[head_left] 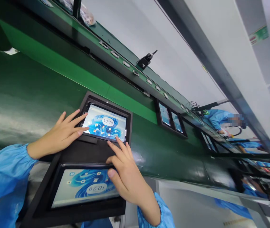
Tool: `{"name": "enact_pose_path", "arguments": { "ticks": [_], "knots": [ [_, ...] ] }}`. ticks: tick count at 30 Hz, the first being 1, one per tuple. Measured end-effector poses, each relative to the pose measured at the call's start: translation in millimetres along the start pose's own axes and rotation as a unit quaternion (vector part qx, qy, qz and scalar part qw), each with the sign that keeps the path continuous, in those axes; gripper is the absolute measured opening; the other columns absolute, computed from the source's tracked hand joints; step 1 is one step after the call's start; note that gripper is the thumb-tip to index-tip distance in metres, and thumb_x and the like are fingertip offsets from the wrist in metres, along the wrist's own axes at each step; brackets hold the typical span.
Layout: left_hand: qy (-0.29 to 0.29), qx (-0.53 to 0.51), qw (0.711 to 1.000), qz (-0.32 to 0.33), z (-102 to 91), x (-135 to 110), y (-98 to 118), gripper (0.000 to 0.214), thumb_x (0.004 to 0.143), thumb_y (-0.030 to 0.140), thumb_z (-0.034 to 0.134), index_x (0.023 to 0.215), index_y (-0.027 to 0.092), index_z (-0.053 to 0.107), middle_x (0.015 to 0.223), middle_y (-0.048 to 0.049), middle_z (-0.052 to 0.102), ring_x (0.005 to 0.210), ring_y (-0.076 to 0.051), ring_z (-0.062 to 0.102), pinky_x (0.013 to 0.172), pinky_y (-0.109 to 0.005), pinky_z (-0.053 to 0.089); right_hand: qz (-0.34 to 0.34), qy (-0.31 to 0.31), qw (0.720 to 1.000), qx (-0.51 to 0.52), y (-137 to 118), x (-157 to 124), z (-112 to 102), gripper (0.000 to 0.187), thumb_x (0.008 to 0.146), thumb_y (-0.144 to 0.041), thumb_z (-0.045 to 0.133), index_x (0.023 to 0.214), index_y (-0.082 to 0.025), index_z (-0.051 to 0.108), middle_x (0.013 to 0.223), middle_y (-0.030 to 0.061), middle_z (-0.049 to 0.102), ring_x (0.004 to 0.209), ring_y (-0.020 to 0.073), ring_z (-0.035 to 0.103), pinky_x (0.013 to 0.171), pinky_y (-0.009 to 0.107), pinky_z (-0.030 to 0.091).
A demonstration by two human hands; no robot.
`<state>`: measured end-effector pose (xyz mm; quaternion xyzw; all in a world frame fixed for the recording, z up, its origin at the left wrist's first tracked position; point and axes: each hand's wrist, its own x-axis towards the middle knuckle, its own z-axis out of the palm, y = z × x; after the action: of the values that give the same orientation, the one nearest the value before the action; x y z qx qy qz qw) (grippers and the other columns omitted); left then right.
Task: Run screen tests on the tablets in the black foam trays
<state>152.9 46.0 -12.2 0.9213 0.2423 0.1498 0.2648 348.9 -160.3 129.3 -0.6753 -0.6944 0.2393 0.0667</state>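
Two lit tablets lie in a black foam tray (85, 155) in front of me. The far tablet (104, 118) shows a blue swirl home screen reading 10:29. The near tablet (78, 188) shows the same screen upside down. My left hand (65, 134) has its fingers spread, with fingertips over the left edge of the far tablet. My right hand (125, 171) reaches over the right end of the near tablet, covering part of it. Its fingers are apart, and the longest ones touch or hover at the far tablet's lower right edge. Neither hand grips anything.
Another black tray (183, 131) with two lit tablets sits farther along the green workbench (146, 148). A ledge behind carries a black power adapter (144, 60) and several small metal parts (126, 64). Co-workers in blue (218, 118) are at the right.
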Motion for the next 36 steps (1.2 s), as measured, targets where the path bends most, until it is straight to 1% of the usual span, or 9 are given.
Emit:
{"name": "enact_pose_path", "arguments": {
  "ticks": [3, 7, 10, 14, 21, 25, 31, 33, 36],
  "knots": [
    [0.038, -0.055, 0.998, -0.011, -5.8, -6.6, 2.9, 0.044, 0.105, 0.041, 0.023, 0.137, 0.041, 0.054, 0.166, 0.0068, 0.020, 0.154, -0.034, 0.011, 0.122, -0.072, 0.007, 0.001, -0.007, 1.000, 0.012, -4.0, -10.7, -3.9, 0.041, 0.104, -0.050, 0.034, 0.108, -0.020, 0.061, 0.161, 0.0111, 0.038, 0.157, 0.0332, 0.011, 0.123, 0.068, 0.012],
    [0.086, -0.110, 0.990, -0.002, -10.8, -18.9, 1.7, 0.042, 0.105, 0.040, 0.025, 0.137, 0.037, 0.052, 0.162, 0.0046, 0.028, 0.153, -0.031, 0.014, 0.123, -0.069, 0.004, 0.001, -0.011, 1.000, 0.030, -10.6, -21.9, -10.1, 0.033, 0.105, -0.041, 0.036, 0.112, -0.021, 0.061, 0.151, 0.0117, 0.052, 0.153, 0.0294, 0.028, 0.126, 0.062, 0.011],
    [0.093, -0.113, 0.989, 0.008, -8.4, -26.7, -2.1, 0.041, 0.105, 0.039, 0.027, 0.137, 0.038, 0.052, 0.160, 0.0041, 0.032, 0.153, -0.030, 0.017, 0.124, -0.067, 0.003, 0.003, -0.006, 0.999, 0.048, -14.8, -27.8, -12.9, 0.026, 0.103, -0.034, 0.041, 0.115, -0.023, 0.061, 0.137, 0.0086, 0.065, 0.146, 0.0266, 0.042, 0.127, 0.059, 0.010],
    [0.093, -0.109, 0.990, 0.005, -3.5, -32.0, -4.6, 0.040, 0.104, 0.039, 0.028, 0.134, 0.039, 0.054, 0.159, 0.0051, 0.033, 0.152, -0.032, 0.019, 0.124, -0.068, 0.004, 0.013, -0.003, 0.998, 0.066, -16.9, -31.4, -11.6, 0.025, 0.103, -0.033, 0.043, 0.119, -0.024, 0.059, 0.124, 0.0060, 0.070, 0.142, 0.0258, 0.047, 0.128, 0.057, 0.008],
    [0.075, -0.130, 0.989, -0.003, -2.5, -31.7, -2.3, 0.041, 0.105, 0.040, 0.027, 0.131, 0.035, 0.058, 0.158, 0.0031, 0.036, 0.153, -0.029, 0.018, 0.125, -0.064, 0.002, 0.017, 0.010, 0.998, 0.064, -10.0, -24.2, -7.9, 0.027, 0.104, -0.035, 0.040, 0.117, -0.024, 0.061, 0.133, 0.0076, 0.067, 0.146, 0.0269, 0.042, 0.127, 0.060, 0.011],
    [0.071, -0.151, 0.986, -0.017, 0.0, -33.0, -0.1, 0.043, 0.105, 0.043, 0.026, 0.131, 0.035, 0.059, 0.157, 0.0022, 0.038, 0.152, -0.029, 0.018, 0.125, -0.064, 0.002, 0.033, 0.019, 0.997, 0.064, 4.1, -2.1, 6.1, 0.033, 0.106, -0.034, 0.035, 0.114, -0.023, 0.065, 0.140, 0.0071, 0.063, 0.152, 0.0283, 0.029, 0.125, 0.062, 0.017],
    [0.081, -0.158, 0.984, -0.026, 2.8, -37.8, -0.3, 0.040, 0.105, 0.043, 0.028, 0.131, 0.036, 0.057, 0.156, 0.0023, 0.039, 0.152, -0.029, 0.020, 0.125, -0.064, 0.002, 0.057, -0.016, 0.998, 0.027, 28.8, 37.2, 39.1, 0.045, 0.107, -0.041, 0.032, 0.108, -0.021, 0.072, 0.165, 0.0051, 0.033, 0.157, 0.0345, 0.003, 0.123, 0.067, 0.012],
    [0.080, -0.156, 0.984, -0.031, 1.0, -40.3, -1.1, 0.039, 0.105, 0.041, 0.028, 0.132, 0.037, 0.055, 0.156, 0.0025, 0.039, 0.152, -0.029, 0.019, 0.125, -0.064, 0.003, 0.058, -0.004, 0.998, 0.036, 36.9, 37.8, 43.2, 0.046, 0.107, -0.042, 0.030, 0.118, -0.021, 0.070, 0.166, 0.0053, 0.029, 0.158, 0.0332, 0.002, 0.124, 0.066, 0.013],
    [0.077, -0.141, 0.986, -0.044, -1.7, -48.7, 1.4, 0.038, 0.104, 0.042, 0.030, 0.137, 0.039, 0.049, 0.157, 0.0025, 0.038, 0.152, -0.028, 0.020, 0.126, -0.062, 0.004, 0.066, 0.078, 0.993, 0.064, 44.4, 20.1, 45.0, 0.044, 0.107, -0.040, 0.034, 0.139, -0.022, 0.057, 0.165, 0.0070, 0.031, 0.158, 0.0285, 0.009, 0.125, 0.059, 0.022]
  ]
}}
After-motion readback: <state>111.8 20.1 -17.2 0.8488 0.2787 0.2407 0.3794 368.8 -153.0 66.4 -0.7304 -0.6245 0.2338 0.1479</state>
